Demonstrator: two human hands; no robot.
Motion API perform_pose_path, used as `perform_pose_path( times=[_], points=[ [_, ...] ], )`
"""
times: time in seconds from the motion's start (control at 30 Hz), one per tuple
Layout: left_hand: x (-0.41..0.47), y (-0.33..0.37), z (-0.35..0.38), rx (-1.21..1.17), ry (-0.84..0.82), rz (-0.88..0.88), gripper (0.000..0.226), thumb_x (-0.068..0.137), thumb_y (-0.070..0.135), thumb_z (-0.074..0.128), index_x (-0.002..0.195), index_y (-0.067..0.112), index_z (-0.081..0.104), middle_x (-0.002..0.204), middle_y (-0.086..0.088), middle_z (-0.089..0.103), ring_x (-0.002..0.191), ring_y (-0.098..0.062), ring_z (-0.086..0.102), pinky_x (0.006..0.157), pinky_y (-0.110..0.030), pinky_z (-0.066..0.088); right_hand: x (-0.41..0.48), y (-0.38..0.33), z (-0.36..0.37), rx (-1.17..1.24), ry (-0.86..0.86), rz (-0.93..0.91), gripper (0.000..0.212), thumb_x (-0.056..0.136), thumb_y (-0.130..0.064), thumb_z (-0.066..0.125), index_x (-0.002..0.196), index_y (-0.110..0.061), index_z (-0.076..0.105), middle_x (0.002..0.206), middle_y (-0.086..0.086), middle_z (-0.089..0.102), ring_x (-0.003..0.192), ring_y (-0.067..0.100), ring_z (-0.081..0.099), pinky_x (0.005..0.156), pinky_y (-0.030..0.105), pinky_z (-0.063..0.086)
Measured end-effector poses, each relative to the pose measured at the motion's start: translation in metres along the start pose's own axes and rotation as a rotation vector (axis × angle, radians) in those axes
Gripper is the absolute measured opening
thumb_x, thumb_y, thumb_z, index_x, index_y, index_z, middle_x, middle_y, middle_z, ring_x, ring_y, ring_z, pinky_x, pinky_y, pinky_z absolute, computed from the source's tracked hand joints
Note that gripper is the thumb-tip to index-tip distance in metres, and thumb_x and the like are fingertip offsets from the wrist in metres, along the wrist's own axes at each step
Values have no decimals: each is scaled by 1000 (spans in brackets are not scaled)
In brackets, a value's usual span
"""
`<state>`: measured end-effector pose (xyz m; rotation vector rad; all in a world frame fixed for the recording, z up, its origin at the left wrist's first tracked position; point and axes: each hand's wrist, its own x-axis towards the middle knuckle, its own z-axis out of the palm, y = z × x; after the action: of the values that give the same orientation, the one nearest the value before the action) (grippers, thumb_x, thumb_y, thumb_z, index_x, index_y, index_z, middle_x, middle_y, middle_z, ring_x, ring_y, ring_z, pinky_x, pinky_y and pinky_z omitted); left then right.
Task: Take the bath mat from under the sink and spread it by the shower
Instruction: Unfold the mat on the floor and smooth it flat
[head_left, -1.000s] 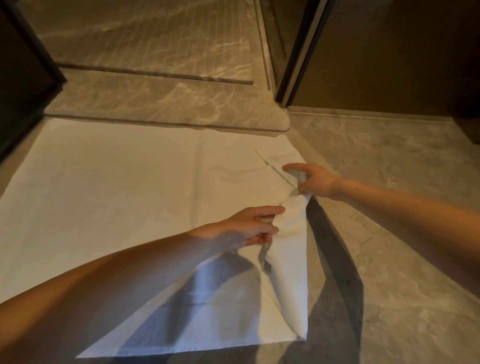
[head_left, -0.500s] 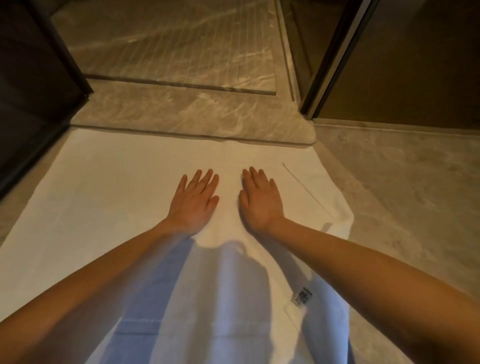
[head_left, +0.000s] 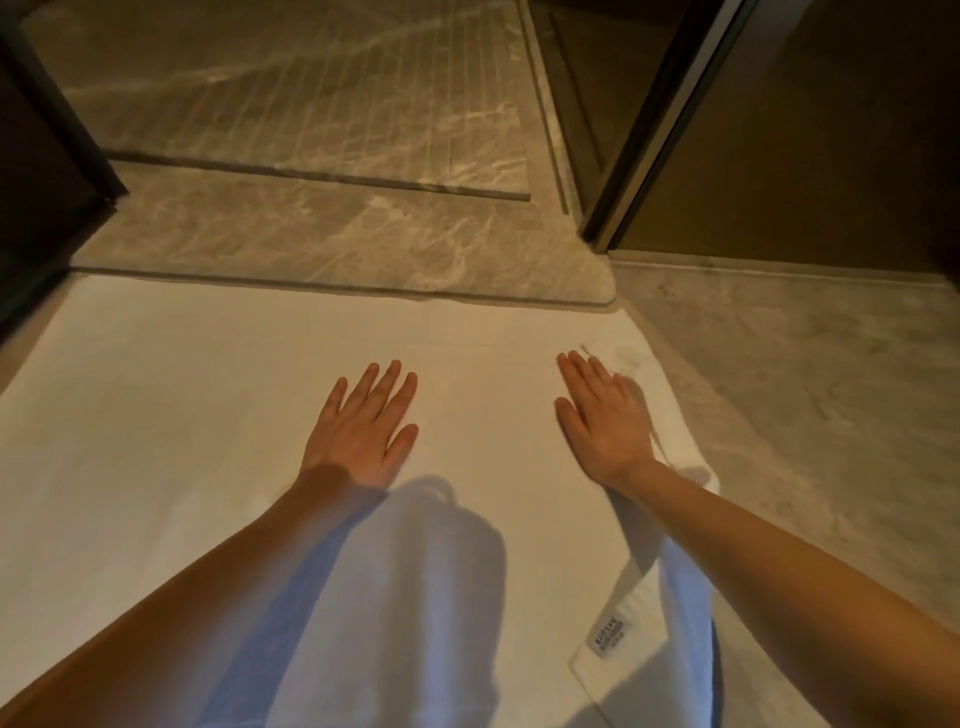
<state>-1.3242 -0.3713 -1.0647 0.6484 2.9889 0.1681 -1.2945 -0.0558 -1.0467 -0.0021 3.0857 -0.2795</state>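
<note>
A white bath mat (head_left: 208, 415) lies flat on the grey stone floor, its far edge along the raised marble shower threshold (head_left: 337, 239). My left hand (head_left: 363, 431) rests palm down near the mat's middle, fingers spread. Flat on the mat near its right edge lies my right hand (head_left: 605, 421), beside a small crease. A sewn label (head_left: 608, 631) shows at the mat's near right, where the edge is folded over.
The shower floor (head_left: 311, 78) with fine grooves lies beyond the threshold. A dark door frame (head_left: 660, 119) and brown panel stand at the right. A dark wall or cabinet (head_left: 41, 171) stands at the left. Bare grey floor (head_left: 805, 415) extends to the right.
A second ago both hands pinched the folded right corner. They let it go, pressed flat side by side, and have now slid apart, the right hand toward the mat's right edge.
</note>
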Motion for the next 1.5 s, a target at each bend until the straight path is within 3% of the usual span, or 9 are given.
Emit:
perform_pose_path(
  times=[0.33, 0.47, 0.57, 0.7, 0.8, 1.03, 1.23, 1.37, 1.5],
  points=[
    [-2, 5, -5, -6, -1, -10, 64, 95, 49, 7, 155, 27, 3, 164, 4, -1, 150, -16, -4, 120, -39, -5, 3, 66, -19, 34, -39, 144, 56, 104, -40, 24, 157, -23, 12, 164, 0, 10, 151, 17, 6, 122, 40, 9],
    [-2, 13, -13, 45, 23, 6, 61, 99, 43, 12, 156, 22, 11, 164, -2, 7, 150, -20, 4, 120, -43, -3, 7, 32, -24, 46, -18, 246, 56, 104, -30, 25, 156, -15, 13, 164, 6, 10, 151, 23, 6, 121, 42, 6],
    [7, 51, -23, 19, 98, 205, 61, 97, 37, 21, 152, 13, 29, 159, -9, 27, 147, -26, 24, 119, -44, 7, 10, -26, -16, 76, 78, 118, 55, 104, -29, 31, 155, -13, 20, 162, 8, 17, 150, 26, 12, 120, 41, 6],
    [50, 102, -19, -8, 68, 253, 58, 101, 33, 17, 155, 13, 7, 164, -4, 8, 150, -19, 4, 119, -37, -7, 22, -65, 3, 111, 24, 46, 54, 104, -31, 24, 156, -18, 16, 164, 1, 14, 151, 19, 6, 122, 38, 2],
    [68, 100, -7, 2, 12, 232, 58, 103, 37, 18, 155, 15, 4, 164, -2, 2, 150, -17, -2, 119, -36, -8, 28, -33, 2, 70, 10, 48, 54, 104, -35, 22, 157, -22, 13, 164, -3, 12, 151, 18, 4, 122, 39, 1],
    [67, 93, -1, -32, 63, 272, 66, 96, 43, 13, 152, 11, 28, 159, -8, 25, 148, -24, 20, 119, -40, 9, 17, 88, -19, 24, -19, 216, 58, 103, -44, 18, 157, -24, 7, 165, -2, 7, 151, 19, 5, 121, 42, 3],
    [68, 93, 0, -32, 62, 264, 65, 96, 41, 16, 151, 11, 30, 159, -8, 27, 147, -24, 22, 119, -41, 11, 15, 114, -31, 2, -28, 346, 61, 103, -43, 16, 157, -17, 5, 165, 3, 7, 150, 19, 5, 122, 42, 3],
    [67, 92, 3, -19, 53, 258, 66, 96, 42, 11, 154, 13, 22, 162, -5, 19, 149, -21, 14, 120, -40, 7, 17, 73, -38, -30, 5, 460, 60, 103, -36, 19, 156, -9, 7, 164, 10, 8, 150, 25, 6, 122, 43, 6],
    [67, 94, -4, -52, 56, 238, 64, 96, 37, 14, 154, 11, 18, 162, -5, 15, 150, -19, 10, 121, -38, 1, -2, -42, -6, 270, 122, 447, 60, 103, -32, 26, 156, -10, 7, 164, 7, 6, 151, 21, 1, 122, 37, -3]
  ],
)
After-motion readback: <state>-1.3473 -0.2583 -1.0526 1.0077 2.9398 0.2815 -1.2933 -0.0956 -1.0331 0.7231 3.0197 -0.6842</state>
